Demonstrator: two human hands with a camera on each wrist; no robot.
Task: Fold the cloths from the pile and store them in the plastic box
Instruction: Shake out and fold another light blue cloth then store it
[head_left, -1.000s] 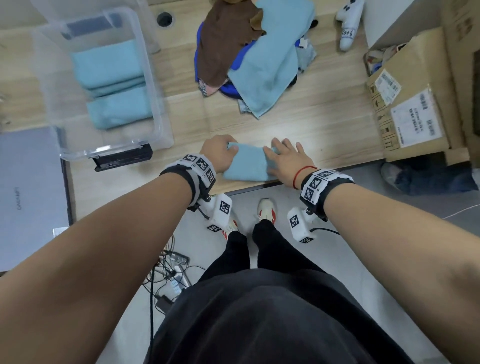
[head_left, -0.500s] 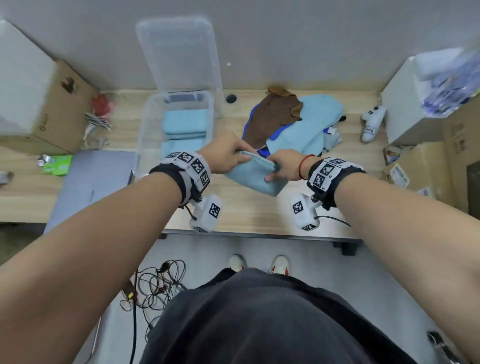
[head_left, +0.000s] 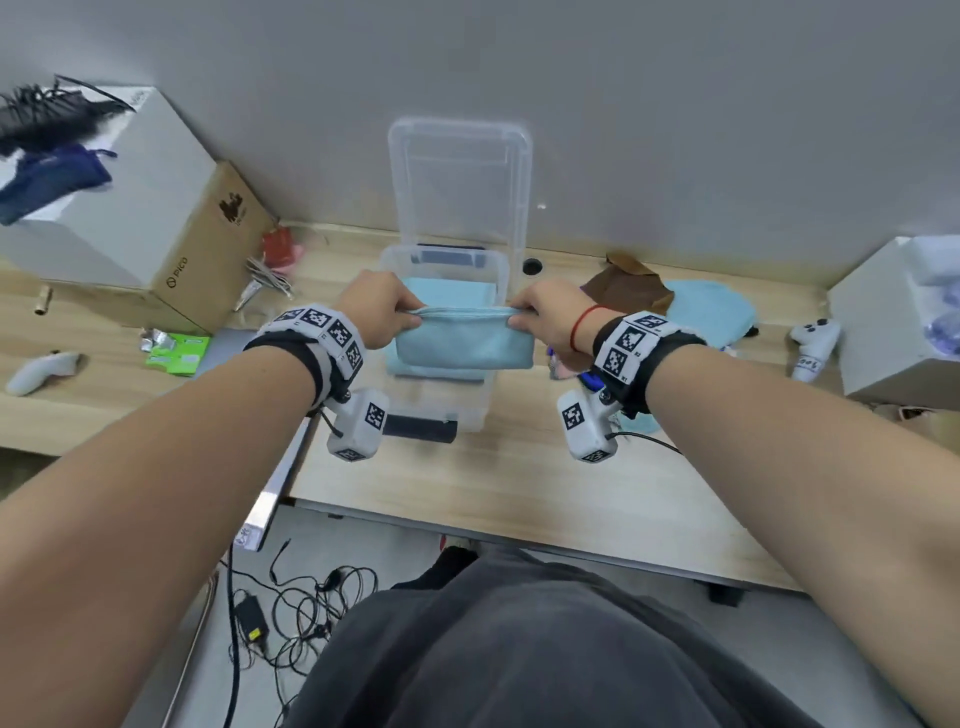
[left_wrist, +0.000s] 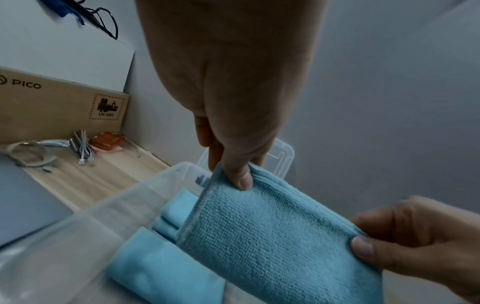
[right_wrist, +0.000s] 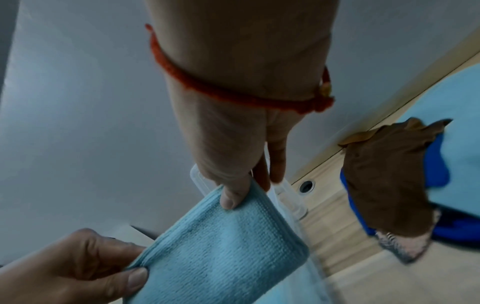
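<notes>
A folded light blue cloth (head_left: 462, 347) hangs in the air over the clear plastic box (head_left: 496, 273). My left hand (head_left: 382, 312) pinches its upper left corner and my right hand (head_left: 545, 317) pinches its upper right corner. The left wrist view shows the left thumb on the cloth (left_wrist: 272, 232), with folded blue cloths (left_wrist: 161, 263) lying in the box below. In the right wrist view the right thumb presses on the same cloth (right_wrist: 221, 242). The pile (head_left: 675, 301) of brown, light blue and dark blue cloths lies on the table to the right of the box.
The box's lid (head_left: 462, 182) stands up against the wall. A cardboard box (head_left: 197, 249) and cables sit at the left, a white box (head_left: 893, 322) and a white controller (head_left: 813, 348) at the right. A grey laptop edge (head_left: 270, 499) lies left of the box.
Both hands lifted the folded blue cloth off the table's front edge and carried it left and away, from in front of the pile to above the plastic box.
</notes>
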